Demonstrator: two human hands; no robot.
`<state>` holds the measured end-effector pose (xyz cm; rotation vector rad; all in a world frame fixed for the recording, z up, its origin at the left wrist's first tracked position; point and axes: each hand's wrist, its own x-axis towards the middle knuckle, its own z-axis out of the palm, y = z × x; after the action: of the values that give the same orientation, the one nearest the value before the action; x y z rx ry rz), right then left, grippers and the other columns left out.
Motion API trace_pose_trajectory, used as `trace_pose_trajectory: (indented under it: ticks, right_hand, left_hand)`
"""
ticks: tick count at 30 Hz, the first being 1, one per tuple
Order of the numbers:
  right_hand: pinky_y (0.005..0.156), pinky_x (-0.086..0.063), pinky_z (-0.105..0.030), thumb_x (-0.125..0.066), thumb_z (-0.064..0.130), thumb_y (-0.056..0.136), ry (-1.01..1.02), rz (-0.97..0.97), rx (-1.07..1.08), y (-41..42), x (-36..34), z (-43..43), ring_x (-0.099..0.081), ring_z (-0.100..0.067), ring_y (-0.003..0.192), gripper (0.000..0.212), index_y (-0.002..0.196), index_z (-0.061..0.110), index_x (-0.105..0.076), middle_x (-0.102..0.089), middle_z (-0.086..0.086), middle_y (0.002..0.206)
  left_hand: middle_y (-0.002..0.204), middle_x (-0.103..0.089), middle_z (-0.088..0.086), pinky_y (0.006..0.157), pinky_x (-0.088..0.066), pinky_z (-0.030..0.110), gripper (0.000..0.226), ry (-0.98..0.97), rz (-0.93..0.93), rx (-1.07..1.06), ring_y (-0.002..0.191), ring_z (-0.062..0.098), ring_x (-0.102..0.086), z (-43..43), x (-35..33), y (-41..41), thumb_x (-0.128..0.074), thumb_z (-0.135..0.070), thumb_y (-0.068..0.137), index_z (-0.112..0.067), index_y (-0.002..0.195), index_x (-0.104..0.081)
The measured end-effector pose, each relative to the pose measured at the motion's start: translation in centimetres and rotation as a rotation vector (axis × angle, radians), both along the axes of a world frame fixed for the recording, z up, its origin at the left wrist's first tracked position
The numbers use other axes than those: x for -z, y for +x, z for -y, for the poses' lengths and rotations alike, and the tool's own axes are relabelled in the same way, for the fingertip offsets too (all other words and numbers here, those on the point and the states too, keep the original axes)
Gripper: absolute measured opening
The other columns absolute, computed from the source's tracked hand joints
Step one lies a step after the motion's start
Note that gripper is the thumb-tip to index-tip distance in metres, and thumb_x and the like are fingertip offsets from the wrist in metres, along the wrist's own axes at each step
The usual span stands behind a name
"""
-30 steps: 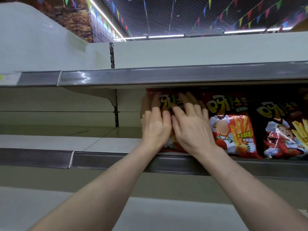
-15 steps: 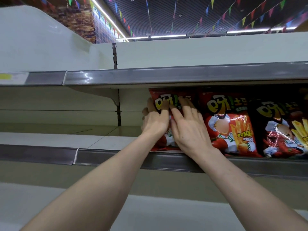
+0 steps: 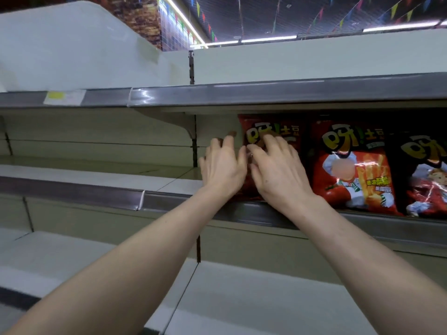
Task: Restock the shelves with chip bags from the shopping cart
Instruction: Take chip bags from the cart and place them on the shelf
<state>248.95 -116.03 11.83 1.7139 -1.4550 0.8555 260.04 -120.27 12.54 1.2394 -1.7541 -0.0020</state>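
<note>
A red chip bag (image 3: 273, 131) stands upright at the left end of a row on the middle shelf (image 3: 169, 200). My left hand (image 3: 222, 165) is at the bag's left edge, fingers spread and nearly straight, partly past the bag. My right hand (image 3: 278, 170) lies over the bag's front with relaxed fingers touching it. Both hands hide the bag's lower half. To its right stand a second red chip bag (image 3: 353, 165) and a black chip bag (image 3: 425, 175). No cart is in view.
The top shelf's metal rim (image 3: 266, 93) hangs just above the bags. A yellow price label (image 3: 64, 97) sits on that rim at the left. The middle shelf's left part (image 3: 84, 170) and the lower shelf (image 3: 242, 293) hold no goods.
Both hands have slid lower on the leftmost red bag, so more of its top shows. My left hand has shifted left to the bag's edge.
</note>
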Motion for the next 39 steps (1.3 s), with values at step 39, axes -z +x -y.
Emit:
trace_pose_trajectory:
  ticks: [39]
  right_hand:
    - [0.104, -0.029, -0.037, -0.042, 0.027, 0.100, 0.806, -0.485, -1.053, 52.1, 26.5, -10.9, -0.040, -0.026, 0.126, 0.033, 0.129, 0.015, -0.055, -0.051, -0.006, 0.130]
  left_hand:
    - [0.144, -0.035, 0.014, 0.093, -0.051, 0.038, 0.053, 0.988, -0.140, -0.892, 0.118, 0.031, -0.052, -25.2, 27.4, 56.9, -0.061, -0.024, 0.092, -0.017, 0.141, -0.042]
